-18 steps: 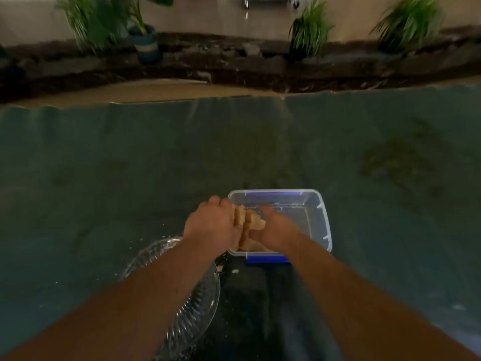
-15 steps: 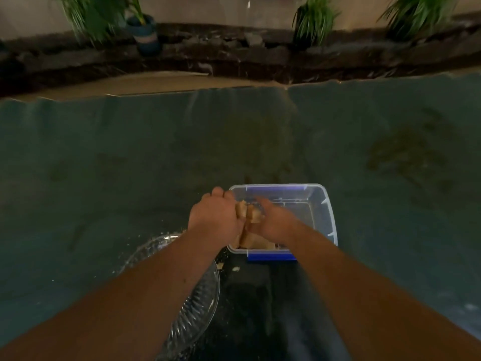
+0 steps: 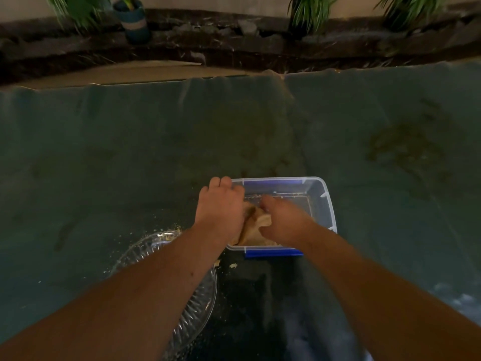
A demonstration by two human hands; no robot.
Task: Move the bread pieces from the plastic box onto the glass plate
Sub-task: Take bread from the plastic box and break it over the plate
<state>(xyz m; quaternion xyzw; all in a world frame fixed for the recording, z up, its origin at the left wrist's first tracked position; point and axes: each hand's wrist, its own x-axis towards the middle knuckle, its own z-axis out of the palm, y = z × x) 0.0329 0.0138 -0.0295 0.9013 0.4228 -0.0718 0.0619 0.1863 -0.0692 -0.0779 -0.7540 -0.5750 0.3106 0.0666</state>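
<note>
A clear plastic box [image 3: 325,204] with blue clips sits on the dark green cloth. Tan bread pieces [image 3: 256,222] lie bunched in its left near corner. My left hand [image 3: 221,209] presses on the bread from the left, over the box's left wall. My right hand [image 3: 279,221] presses on it from the right, inside the box. Both hands are closed around the same bunch of bread. A ribbed glass plate [image 3: 200,306] lies to the near left of the box, largely hidden under my left forearm.
Bread crumbs [image 3: 233,265] are scattered on the cloth between plate and box. The cloth's far edge meets a dark stone ledge [image 3: 234,45] with potted plants [image 3: 135,19]. A dark gap [image 3: 247,308] in the cloth lies just in front of the box.
Both hands have pressed closer together on the bread and shifted slightly toward the box's near left corner. The view has tilted down a little.
</note>
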